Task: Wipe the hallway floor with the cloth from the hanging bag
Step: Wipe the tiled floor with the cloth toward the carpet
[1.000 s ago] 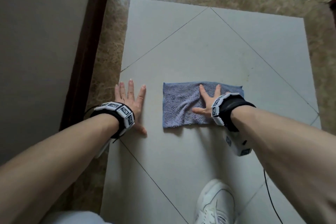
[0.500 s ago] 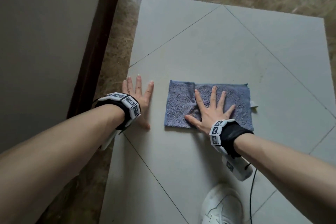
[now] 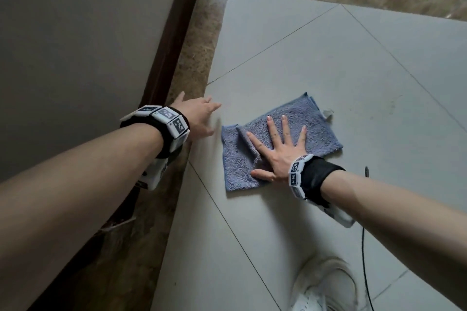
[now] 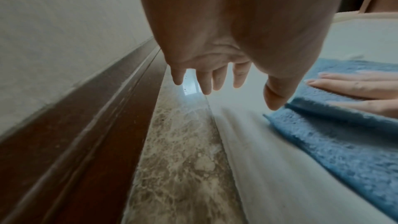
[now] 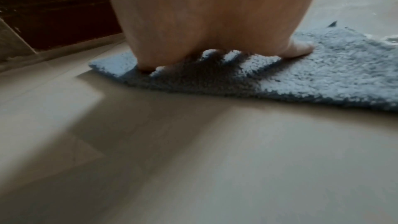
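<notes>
A: From the head view, the right hand lay flat, fingers spread, on the blue cloth — itself on the floor.

B: At the left wrist, the left hand hung relaxed beside that cloth, gripping nothing.

A: The right-wrist view showed soft, limp terry — probably best pressed mid-cloth, lest it bunch.

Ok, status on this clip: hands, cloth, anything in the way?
Right hand flat, pressing blue cloth on floor tile. Left hand open beside it, holding nothing. Nothing blocking.
</notes>
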`<state>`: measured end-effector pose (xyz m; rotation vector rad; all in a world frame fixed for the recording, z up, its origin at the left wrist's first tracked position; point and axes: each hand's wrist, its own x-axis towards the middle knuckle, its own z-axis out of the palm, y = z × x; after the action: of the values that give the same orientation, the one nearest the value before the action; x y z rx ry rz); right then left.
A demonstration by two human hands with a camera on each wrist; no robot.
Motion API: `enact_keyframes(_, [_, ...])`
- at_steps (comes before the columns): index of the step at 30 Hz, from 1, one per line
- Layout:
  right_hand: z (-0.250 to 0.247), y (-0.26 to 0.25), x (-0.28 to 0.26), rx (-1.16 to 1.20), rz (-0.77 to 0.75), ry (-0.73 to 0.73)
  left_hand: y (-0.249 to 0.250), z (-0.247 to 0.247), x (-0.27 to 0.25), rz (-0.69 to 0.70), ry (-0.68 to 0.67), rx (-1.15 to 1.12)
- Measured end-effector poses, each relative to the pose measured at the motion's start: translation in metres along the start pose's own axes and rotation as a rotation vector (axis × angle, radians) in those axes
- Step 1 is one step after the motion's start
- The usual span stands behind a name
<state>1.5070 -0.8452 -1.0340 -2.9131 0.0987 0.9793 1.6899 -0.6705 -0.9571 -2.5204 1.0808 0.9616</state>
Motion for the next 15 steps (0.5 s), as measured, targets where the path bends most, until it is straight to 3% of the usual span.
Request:
enact_keyframes(7, [-0.038,0.012,0.046,-0.104,-0.176,-0.002,-0.003,0.002,-0.006,0.002,0.015,-0.023])
enact_keyframes(10, [-0.06,0.016,0.053,0.013,-0.202,0.006,-0.01,0.009,-0.002,-0.02,0.0,-0.018])
enact_keyframes(12, [-0.062,0.014,0.051,0.136,-0.08,0.092,-0.014,0.011,-0.004,-0.029,-0.028,0.0])
enact_keyframes(15, [-0.055,0.009,0.049,0.339,0.272,0.149,-0.02,0.012,-0.011,-0.036,-0.033,0.048])
